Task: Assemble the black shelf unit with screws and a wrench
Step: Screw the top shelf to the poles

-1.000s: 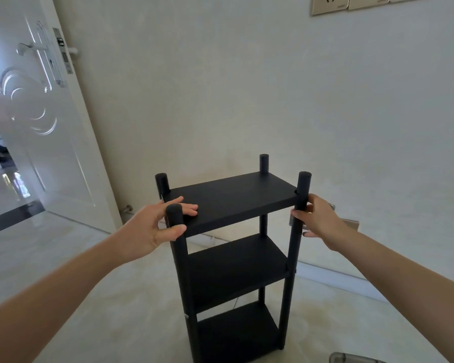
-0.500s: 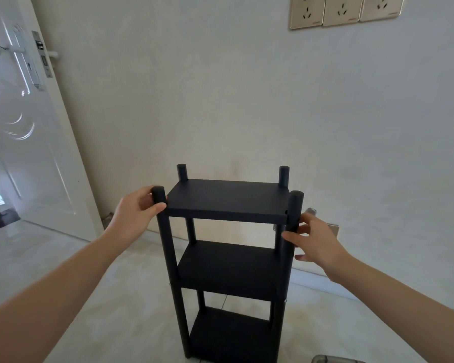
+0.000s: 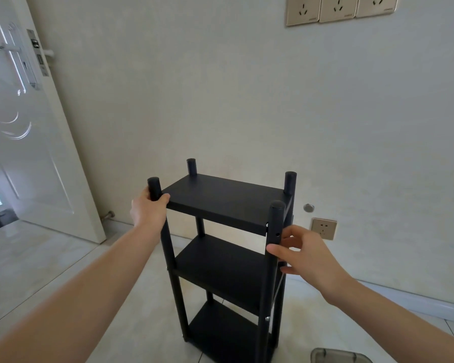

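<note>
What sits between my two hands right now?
In the head view, the shelf unit's top board spans between them: left hand grips the near-left post, right hand the near-right post.

You stand in a home room, plain pale wall (image 3: pixel 220 87) ahead of you, white panelled door (image 3: pixel 24 153) with lever handle at your left, glossy tiled floor (image 3: pixel 50 258), gold-framed wall sockets (image 3: pixel 338 7) overhead, one more socket (image 3: pixel 323 228) low down

Shelf unit (image 3: pixel 227 203): matte black, boards and posts alike. Wall (image 3: pixel 220 87) behind it: plain off-white. Sockets (image 3: pixel 340 7) above it: gold-beige. Door (image 3: pixel 24 142) left of it: glossy white, embossed curves. Floor (image 3: pixel 63 263) beneath: pale cream tile.
</note>
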